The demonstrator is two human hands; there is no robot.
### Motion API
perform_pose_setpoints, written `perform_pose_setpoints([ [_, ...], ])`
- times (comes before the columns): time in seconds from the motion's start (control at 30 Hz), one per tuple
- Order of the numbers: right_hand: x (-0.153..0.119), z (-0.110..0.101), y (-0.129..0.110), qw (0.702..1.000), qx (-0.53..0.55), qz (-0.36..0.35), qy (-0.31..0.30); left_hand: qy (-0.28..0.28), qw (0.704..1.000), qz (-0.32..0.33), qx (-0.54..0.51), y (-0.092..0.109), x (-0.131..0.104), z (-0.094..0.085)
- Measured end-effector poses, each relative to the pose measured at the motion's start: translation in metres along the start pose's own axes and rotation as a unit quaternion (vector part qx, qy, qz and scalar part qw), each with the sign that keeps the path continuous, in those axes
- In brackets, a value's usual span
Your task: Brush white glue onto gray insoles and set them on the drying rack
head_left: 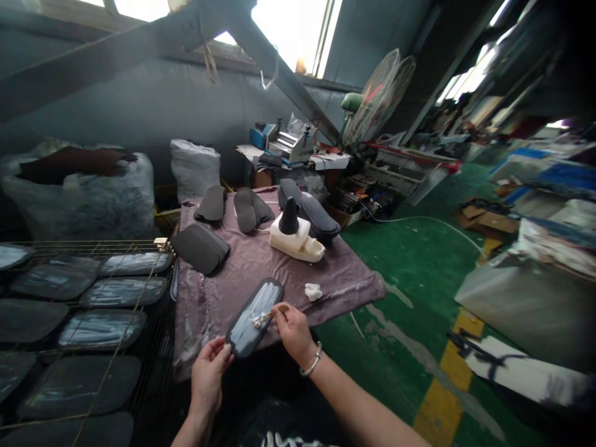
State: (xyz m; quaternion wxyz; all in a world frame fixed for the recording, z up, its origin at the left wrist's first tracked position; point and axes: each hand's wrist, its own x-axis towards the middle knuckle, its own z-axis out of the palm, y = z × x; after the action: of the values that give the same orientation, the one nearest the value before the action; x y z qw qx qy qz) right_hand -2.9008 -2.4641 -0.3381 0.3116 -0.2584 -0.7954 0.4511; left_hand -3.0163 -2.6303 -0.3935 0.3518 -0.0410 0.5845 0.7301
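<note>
A dark, round-ended flat panel (246,335) lies at the table's front edge, its upper face streaked with whitish wet coating. My left hand (209,374) pinches the panel's near-left corner between thumb and fingers. In my right hand (293,329) is a small brush (261,320), its clotted bristles against the coated face; most of its handle is hidden by the fingers. To the right of the panel sits a crumpled white lump (313,291). Farther back stands a cream plastic container (293,244) with a dark cone (289,217) on top.
Stacks of dark panels (202,248) lie on the cloth-covered table (251,264). On the left, a wire rack (153,245) holds several panels, some coated white. A blue roller machine (284,144) and a large fan (372,99) stand behind. Green floor (395,261) runs along the right.
</note>
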Motion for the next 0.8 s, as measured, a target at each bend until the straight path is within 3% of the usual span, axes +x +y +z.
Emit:
perform_pose_setpoints([
  [0.07, 0.004, -0.006, 0.002, 0.999, 0.035, 0.025, 0.002, 0.006, 1.000, 0.002, 0.000, 0.001, 0.000, 0.000],
  [0.17, -0.001, -0.001, 0.004, 0.991, 0.100, 0.059, -0.073, 0.017, 1.000, 0.003, -0.002, 0.002, 0.000, 0.002],
  [0.27, -0.008, 0.006, 0.005, 0.988, 0.084, 0.052, -0.122, 0.020, 1.000, 0.002, 0.004, 0.003, 0.000, 0.004],
  [0.47, 0.025, -0.028, 0.012, 0.995, -0.068, -0.073, 0.023, 0.021, 1.000, 0.000, 0.000, 0.003, -0.003, 0.005],
  [0.57, 0.041, -0.038, 0.017, 0.974, -0.131, -0.179, 0.036, 0.021, 1.000, 0.004, 0.002, 0.003, -0.006, 0.005],
  [0.7, 0.030, -0.027, 0.017, 0.934, -0.224, -0.269, -0.064, 0.016, 1.000, 0.009, 0.010, 0.005, -0.003, 0.008],
  [0.8, 0.001, -0.015, 0.005, 0.921, -0.191, -0.300, -0.159, 0.016, 1.000, 0.004, 0.005, 0.011, -0.007, 0.011],
])
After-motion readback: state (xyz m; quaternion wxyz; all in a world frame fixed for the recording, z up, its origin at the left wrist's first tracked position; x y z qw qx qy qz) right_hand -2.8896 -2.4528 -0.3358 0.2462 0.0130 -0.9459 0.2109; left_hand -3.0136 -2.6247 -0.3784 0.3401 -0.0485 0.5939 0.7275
